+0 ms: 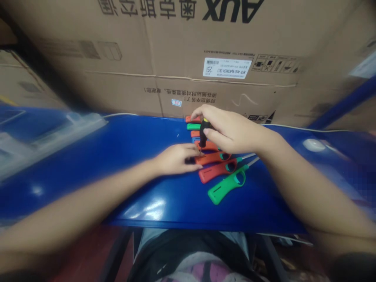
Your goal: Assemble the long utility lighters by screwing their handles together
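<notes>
Several long-nosed lighters lie in a row on the blue table (117,156): a green one (227,186) nearest me, a red one (217,170) behind it, then an orange one (213,158), with more behind. My right hand (232,131) is closed round a screwdriver with a black and yellow handle (203,133), held upright with its tip down on the orange lighter. My left hand (178,158) lies flat with its fingers pressing the end of that orange lighter.
A big brown cardboard box (188,58) with a white label stands along the table's far edge. A clear plastic bag or tray (58,129) lies blurred at the left. A white cable (308,129) runs along the back right. My lap shows below the table's near edge.
</notes>
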### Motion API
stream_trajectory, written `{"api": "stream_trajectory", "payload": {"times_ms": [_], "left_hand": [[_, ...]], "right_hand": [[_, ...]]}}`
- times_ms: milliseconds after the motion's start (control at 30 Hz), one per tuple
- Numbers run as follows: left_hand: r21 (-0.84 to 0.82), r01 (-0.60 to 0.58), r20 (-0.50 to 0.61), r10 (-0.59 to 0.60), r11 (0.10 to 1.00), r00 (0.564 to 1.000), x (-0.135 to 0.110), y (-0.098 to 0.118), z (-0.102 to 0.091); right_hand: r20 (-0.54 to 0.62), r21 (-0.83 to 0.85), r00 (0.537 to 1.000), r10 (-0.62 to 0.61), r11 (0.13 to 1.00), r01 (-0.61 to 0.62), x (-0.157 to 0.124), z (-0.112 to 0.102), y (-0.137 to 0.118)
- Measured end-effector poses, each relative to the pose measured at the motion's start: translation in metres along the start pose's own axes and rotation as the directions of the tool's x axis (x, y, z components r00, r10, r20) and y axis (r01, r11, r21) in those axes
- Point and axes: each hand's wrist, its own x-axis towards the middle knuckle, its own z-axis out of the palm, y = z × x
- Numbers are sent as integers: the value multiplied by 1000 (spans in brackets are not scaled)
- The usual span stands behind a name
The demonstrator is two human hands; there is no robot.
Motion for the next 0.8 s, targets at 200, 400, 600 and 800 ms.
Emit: {"api": "stream_trajectory", "payload": {"times_ms": [200, 400, 600, 800], "left_hand": [[5, 8, 7, -8, 1000, 1000, 0, -1, 0], [5, 6, 5, -6, 1000, 1000, 0, -1, 0], [31, 27, 21, -28, 999, 999, 0, 0, -1], [25, 12, 35, -13, 1000, 999, -1, 0, -2]], "right_hand": [[8, 6, 1000, -11, 1000, 10, -1, 1, -5], [55, -98, 997, 56, 994, -50, -2, -3, -11], [44, -154, 994, 102, 983, -94, -3, -6, -10], [14, -149, 998, 55, 987, -52, -2, -4, -7]]}}
